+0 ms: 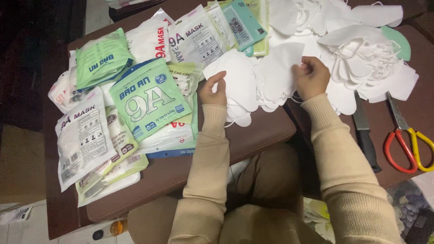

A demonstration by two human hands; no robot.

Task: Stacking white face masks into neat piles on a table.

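Beside mask packets [149, 97], scissors [407, 144], knife [365, 135], masks [361, 58].

You sit in what looks like a home turned packing spot: a brown padded table [253, 135] heaped with loose white face masks [361, 54] and sealed mask packets [149, 97], scissors [407, 140] and a knife [365, 131] beside them, tiled floor [27, 226] below.
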